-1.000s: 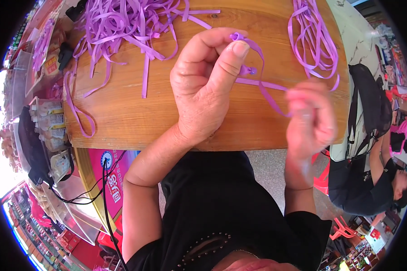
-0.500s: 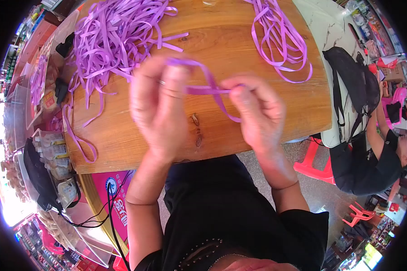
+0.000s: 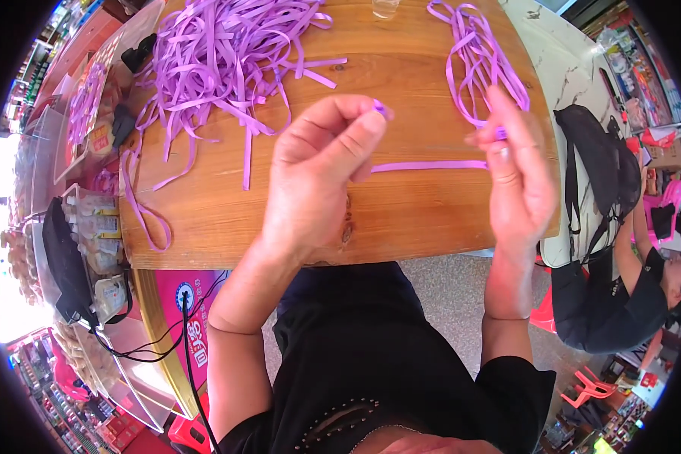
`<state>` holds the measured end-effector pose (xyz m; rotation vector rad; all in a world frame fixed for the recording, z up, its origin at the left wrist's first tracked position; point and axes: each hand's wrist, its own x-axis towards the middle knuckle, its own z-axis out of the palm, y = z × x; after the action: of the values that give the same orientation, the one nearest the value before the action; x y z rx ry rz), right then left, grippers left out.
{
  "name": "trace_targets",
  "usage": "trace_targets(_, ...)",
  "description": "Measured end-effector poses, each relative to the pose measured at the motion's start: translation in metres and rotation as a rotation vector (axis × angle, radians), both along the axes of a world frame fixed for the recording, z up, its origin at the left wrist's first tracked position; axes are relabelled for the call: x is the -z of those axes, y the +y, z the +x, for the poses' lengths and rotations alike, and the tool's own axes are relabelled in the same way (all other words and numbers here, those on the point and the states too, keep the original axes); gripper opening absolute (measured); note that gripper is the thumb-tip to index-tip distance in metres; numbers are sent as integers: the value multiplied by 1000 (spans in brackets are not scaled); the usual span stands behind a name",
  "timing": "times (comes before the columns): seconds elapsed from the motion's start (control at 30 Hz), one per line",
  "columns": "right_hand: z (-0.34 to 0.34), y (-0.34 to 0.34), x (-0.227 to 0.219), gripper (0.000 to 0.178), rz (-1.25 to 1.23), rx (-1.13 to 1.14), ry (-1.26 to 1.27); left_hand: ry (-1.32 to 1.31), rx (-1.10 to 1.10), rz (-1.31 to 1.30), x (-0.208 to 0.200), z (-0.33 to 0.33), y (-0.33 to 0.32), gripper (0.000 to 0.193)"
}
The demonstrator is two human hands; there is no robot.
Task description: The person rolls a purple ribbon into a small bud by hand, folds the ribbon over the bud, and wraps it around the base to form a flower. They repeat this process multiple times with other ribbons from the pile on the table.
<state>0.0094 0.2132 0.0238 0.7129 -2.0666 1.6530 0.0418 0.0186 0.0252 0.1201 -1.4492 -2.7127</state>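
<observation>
A: Item one, the hands?

B: Both were raised over the wooden table (image 3: 227, 219). The left hand (image 3: 321, 178) was curled, thumb and forefinger pinched on one end of a purple ribbon strip (image 3: 427, 165). The right hand (image 3: 518, 178) pinched the other end between thumb and fingers, the remaining fingers upright. Neither hand was spread wide.

A: The strip's position?

B: Stretched level between the two hands, above the table's near half, not resting on the wood.

A: Item two, stock on the table?

B: One large tangled pile of purple ribbon (image 3: 219, 60) at the table's far left portion, with loose ends trailing over the left edge. A smaller looped bunch of ribbon (image 3: 477, 60) at the table's far right, just beyond the right hand.

A: Anything off the table?

B: Left of the table, a black pouch (image 3: 64, 257) and clear packets (image 3: 98, 227) on a lower shelf. Black cables (image 3: 185, 340) hung below the table's near-left corner. Right of the table, a black bag (image 3: 590, 174) lay on a pale surface, and a seated person in black (image 3: 620, 303) was further right.
</observation>
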Motion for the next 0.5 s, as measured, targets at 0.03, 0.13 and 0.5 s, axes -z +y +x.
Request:
trace_targets(0.03,2,-7,-2,32,68,-35,37,-64,17,-26,2,1,4,12)
trace_targets(0.13,0,-13,-4,37,165,-111,115,95,2,-137,10,3,7,15)
trace_targets(0.5,-17,-20,9,24,-71,-254,24,434,-8,-587,27,-15,1,12)
